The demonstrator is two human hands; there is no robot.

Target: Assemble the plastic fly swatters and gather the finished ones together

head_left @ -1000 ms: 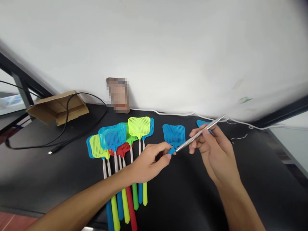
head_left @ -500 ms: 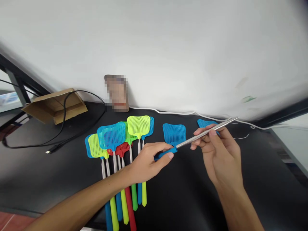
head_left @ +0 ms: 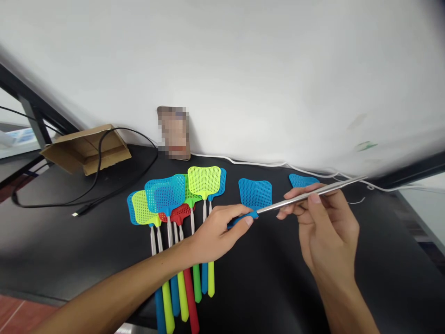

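A headless fly swatter handle, a metal rod (head_left: 285, 202) with a blue grip (head_left: 233, 224), spans my two hands above the table. My left hand (head_left: 222, 232) is closed around the blue grip, which is partly hidden by the fingers. Further along, my right hand (head_left: 323, 222) pinches the metal rod between thumb and fingers, and its thin end (head_left: 358, 179) points up to the right. Behind the grip lies a blue perforated swatter head (head_left: 255, 192). Another blue head (head_left: 303, 181) lies behind my right hand, partly covered by it.
Several complete fly swatters (head_left: 204, 181) in blue, yellow-green, green and red lie overlapping on the black table (head_left: 271, 287) at left. An open cardboard box (head_left: 90, 148), a black cable (head_left: 99, 162) and a pixelated upright object (head_left: 175, 134) stand or lie behind. A white cable (head_left: 257, 163) follows the wall.
The rod's thin end reaches further right beyond my right hand, and the rod looks longer. My right hand has shifted slightly right. The whole view has moved a little.
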